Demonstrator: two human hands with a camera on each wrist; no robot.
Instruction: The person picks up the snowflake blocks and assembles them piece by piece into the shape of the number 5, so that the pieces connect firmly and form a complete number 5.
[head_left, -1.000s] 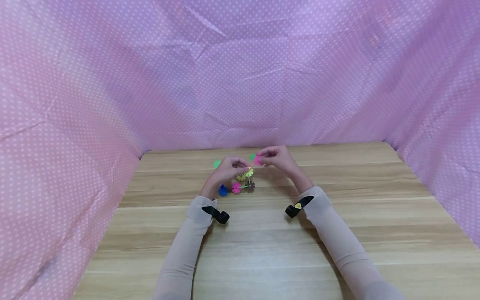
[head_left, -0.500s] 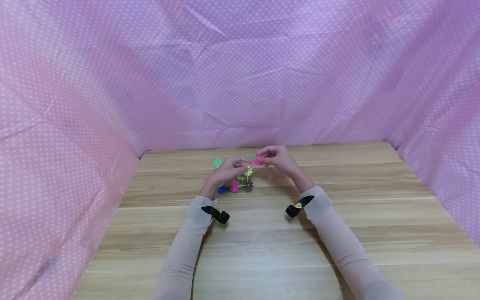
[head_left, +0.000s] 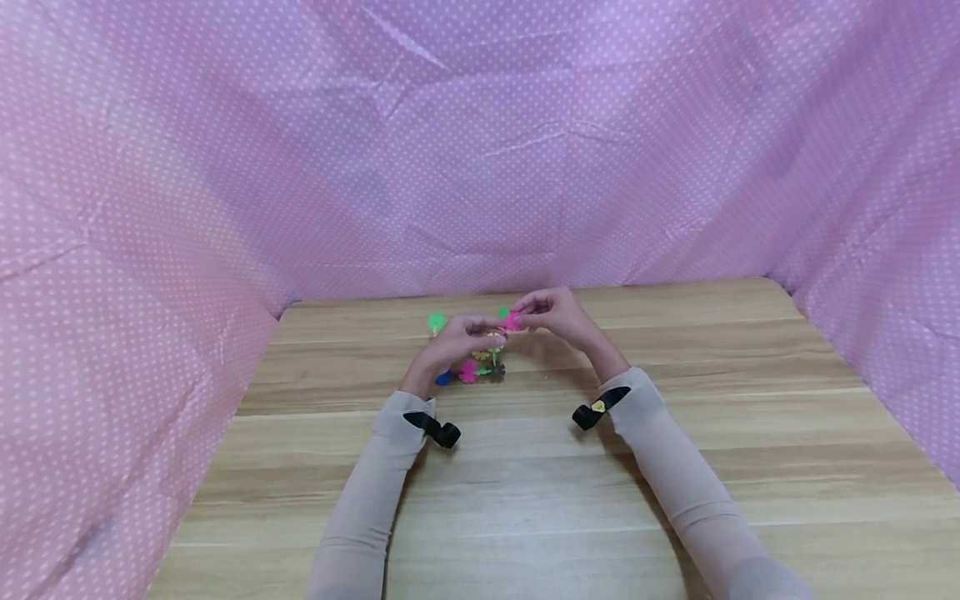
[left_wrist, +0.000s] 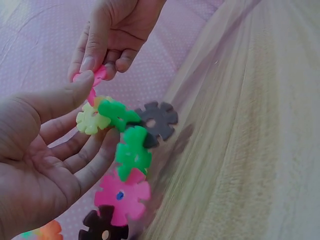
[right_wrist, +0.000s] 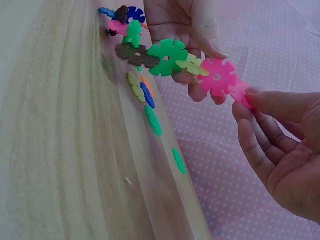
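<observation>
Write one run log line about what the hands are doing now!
left hand: holds flower-disc chain | right hand: pinches pink disc at chain's end | loose green discs: on wooden table

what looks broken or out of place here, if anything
A tiny pale speck lies on the wooden table, apart from the loose plastic flower discs; it is unlike them and too small to identify. The flower-disc chain pinched by the right hand shows no visible damage.
</observation>
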